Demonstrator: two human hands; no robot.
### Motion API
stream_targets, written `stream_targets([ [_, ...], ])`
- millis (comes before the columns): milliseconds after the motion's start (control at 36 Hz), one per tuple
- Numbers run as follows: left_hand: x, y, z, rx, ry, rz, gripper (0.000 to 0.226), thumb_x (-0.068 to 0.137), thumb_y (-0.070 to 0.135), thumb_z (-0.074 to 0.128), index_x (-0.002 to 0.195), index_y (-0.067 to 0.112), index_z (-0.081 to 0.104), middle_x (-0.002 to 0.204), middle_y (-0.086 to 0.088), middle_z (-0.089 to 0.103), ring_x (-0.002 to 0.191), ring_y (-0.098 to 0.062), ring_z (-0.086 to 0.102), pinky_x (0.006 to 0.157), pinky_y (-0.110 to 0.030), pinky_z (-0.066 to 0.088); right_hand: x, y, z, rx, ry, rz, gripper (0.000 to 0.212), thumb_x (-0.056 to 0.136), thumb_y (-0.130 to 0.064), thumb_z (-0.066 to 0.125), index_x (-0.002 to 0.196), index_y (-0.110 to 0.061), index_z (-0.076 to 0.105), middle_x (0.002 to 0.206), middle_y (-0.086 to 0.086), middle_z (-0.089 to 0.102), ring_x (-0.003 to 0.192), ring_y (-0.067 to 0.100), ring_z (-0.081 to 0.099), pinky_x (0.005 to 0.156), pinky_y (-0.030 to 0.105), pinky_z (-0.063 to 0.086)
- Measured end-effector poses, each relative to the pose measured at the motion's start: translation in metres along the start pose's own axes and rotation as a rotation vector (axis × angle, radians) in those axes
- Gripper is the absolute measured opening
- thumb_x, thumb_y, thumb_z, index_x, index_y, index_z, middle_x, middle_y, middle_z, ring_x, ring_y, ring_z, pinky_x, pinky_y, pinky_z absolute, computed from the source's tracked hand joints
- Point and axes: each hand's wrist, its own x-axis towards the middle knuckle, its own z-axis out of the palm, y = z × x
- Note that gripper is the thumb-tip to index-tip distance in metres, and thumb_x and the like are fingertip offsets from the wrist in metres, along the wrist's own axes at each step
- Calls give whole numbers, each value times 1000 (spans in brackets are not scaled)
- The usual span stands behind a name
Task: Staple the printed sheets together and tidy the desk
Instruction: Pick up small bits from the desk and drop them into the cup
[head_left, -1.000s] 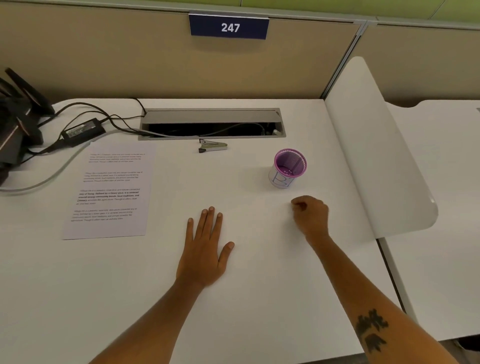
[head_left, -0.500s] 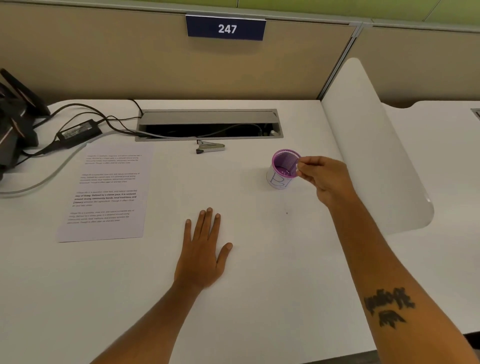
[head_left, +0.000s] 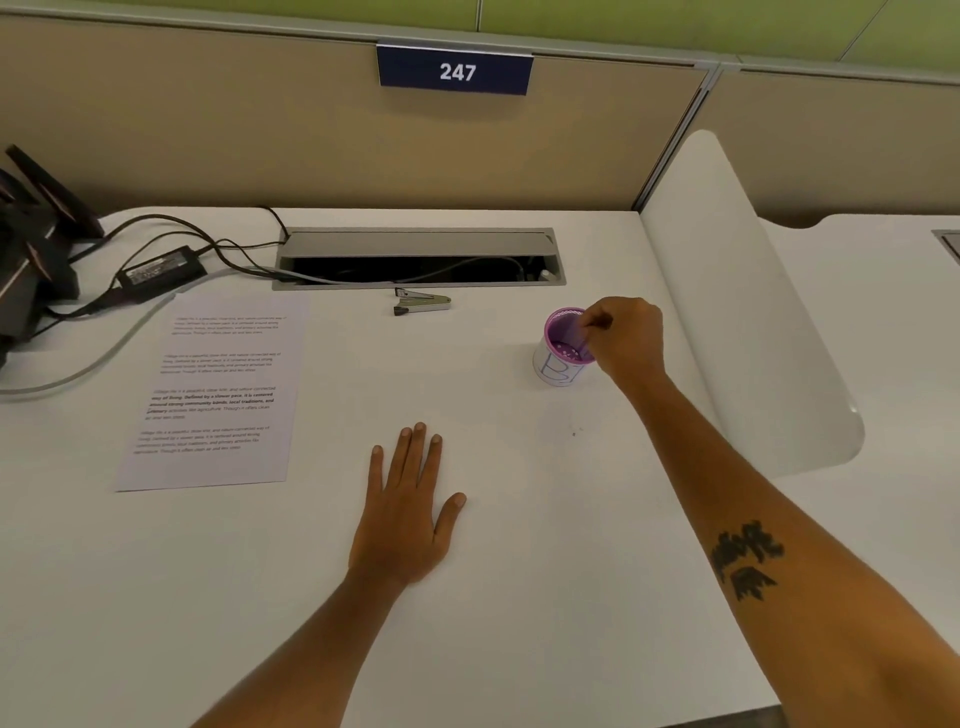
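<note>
The printed sheets (head_left: 218, 389) lie flat on the white desk at the left. A small metal stapler (head_left: 422, 302) rests near the cable slot at the back. To its right stands a purple mesh cup (head_left: 561, 347) with a white paper label. My right hand (head_left: 626, 335) hovers over the cup's right rim, fingertips pinched together above its mouth; whether something tiny sits between them I cannot tell. My left hand (head_left: 408, 512) lies flat, palm down, fingers spread, on the desk in the middle.
A grey cable slot (head_left: 418, 257) runs along the back of the desk. A power brick (head_left: 161, 270), cables and a black device (head_left: 31, 244) crowd the back left. A white curved divider (head_left: 737, 312) stands at the right edge. A tiny speck (head_left: 574, 433) lies below the cup.
My right hand rose from the desk in front of the cup and moved up over the cup's rim, fingers pinched. My left hand has stayed flat.
</note>
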Motion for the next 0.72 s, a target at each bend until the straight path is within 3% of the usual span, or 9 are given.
stream_targets([
  [167,0,-1,1,-15,3,2,78,109,60,25,171,15,8,181,-8,-1,168,-24,-3,134,-59,10,-7,2,-7,97,87,1,11,85,-2,75,89,-11,82,88,4,80,78,15,71,79,34,64],
  [333,0,-1,1,0,1,2,78,109,60,22,171,14,8,181,-9,1,168,-24,-3,134,-59,9,-49,17,-11,279,215,136,12,90,-15,73,99,-18,81,96,-1,77,84,12,71,83,27,60],
  [417,0,-1,1,3,-2,1,79,109,60,22,171,15,7,181,-9,0,168,-24,-4,134,-58,8,-85,34,0,287,267,192,12,93,-16,71,102,-17,79,99,1,74,86,16,71,82,31,59],
  [472,0,-1,1,-1,-2,-3,79,109,61,22,171,15,7,181,-8,0,168,-24,-3,134,-58,8,-109,50,14,237,227,210,13,95,-15,71,107,-14,77,104,6,70,91,23,69,80,36,59],
  [583,0,-1,2,12,-15,-6,79,109,62,19,171,15,6,181,-9,-1,168,-24,-4,134,-58,7,-149,78,38,-48,3,227,42,97,-35,69,133,-14,67,133,13,57,123,38,52,97,49,48],
  [722,1,0,1,24,-26,-9,79,109,62,18,171,16,4,181,-8,-3,167,-24,-6,135,-58,6,-175,81,51,-396,-220,176,71,101,-64,36,161,-26,30,169,8,23,152,37,25,118,57,27],
])
